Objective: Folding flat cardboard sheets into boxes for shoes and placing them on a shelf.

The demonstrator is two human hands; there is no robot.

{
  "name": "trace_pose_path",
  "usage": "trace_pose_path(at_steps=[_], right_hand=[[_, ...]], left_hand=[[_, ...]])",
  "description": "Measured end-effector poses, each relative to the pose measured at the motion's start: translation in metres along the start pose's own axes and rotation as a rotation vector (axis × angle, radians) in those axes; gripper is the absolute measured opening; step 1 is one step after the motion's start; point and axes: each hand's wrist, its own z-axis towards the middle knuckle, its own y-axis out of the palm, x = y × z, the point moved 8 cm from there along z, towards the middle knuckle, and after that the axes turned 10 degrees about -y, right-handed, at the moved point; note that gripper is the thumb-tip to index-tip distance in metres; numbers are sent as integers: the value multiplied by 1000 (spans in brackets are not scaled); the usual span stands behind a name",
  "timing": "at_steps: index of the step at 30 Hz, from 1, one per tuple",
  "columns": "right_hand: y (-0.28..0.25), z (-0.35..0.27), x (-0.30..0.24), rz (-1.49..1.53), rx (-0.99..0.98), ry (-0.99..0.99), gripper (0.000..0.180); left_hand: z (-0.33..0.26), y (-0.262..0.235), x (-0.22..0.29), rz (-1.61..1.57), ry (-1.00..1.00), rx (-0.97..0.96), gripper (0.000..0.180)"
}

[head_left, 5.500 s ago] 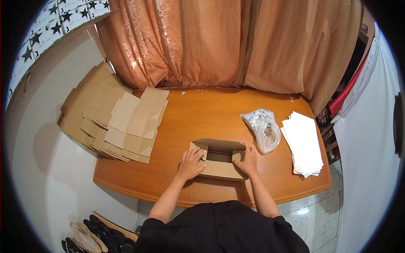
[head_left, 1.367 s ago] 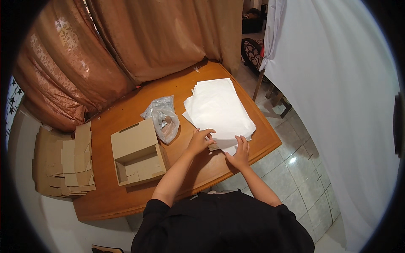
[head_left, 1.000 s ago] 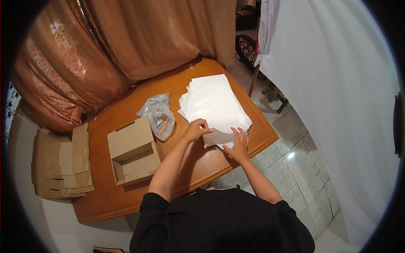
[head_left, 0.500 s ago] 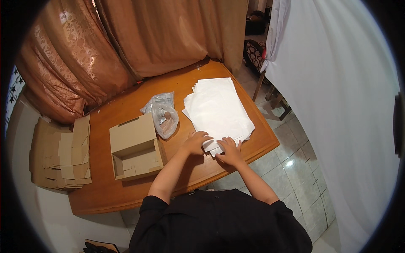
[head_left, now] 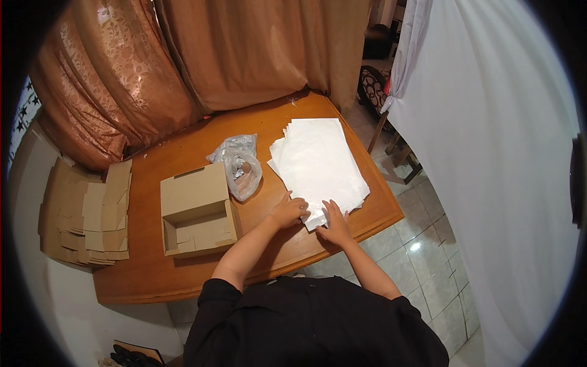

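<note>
A thick stack of large white paper sheets [head_left: 321, 156] lies on the right part of the table, its edges uneven. My left hand [head_left: 290, 211] is at the stack's near left edge, fingers curled against the paper. At the near corner, my right hand [head_left: 335, 226] has its thumb and fingers around the sheet's edge. Between the two hands a small part of the top sheet looks folded over. The fingertips partly hide that corner.
An open brown cardboard box [head_left: 199, 235] stands left of my left forearm, its lid raised. Behind it lies a clear plastic bag [head_left: 241, 171] with small contents. Flattened cardboard pieces [head_left: 92, 214] are piled at the wooden table's [head_left: 143, 275] left end. Brown curtains [head_left: 257, 49] hang behind.
My left hand has shifted slightly right and down along the paper's near edge. The right hand's fingers have moved a little at the corner. The whole view has shifted slightly.
</note>
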Motion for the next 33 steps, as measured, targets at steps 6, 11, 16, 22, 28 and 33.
trace_pose_path(at_steps=[6,11,16,22,28,33], right_hand=[[-8,-2,4,-4,90,30,79],[-5,-6,6,3,98,45,78],[-7,-6,6,4,89,65,77],[-11,-4,-1,28,137,20,80],[-5,-2,-8,33,9,49,85],[-17,8,-6,30,148,11,90]], left_hand=[[-1,9,15,0,98,-45,17],[-1,6,18,30,172,94,15],[4,11,14,122,183,81,11],[16,-4,7,-120,-2,45,15],[28,-21,4,-240,-26,-82,18],[48,-68,0,-569,-151,205,13]])
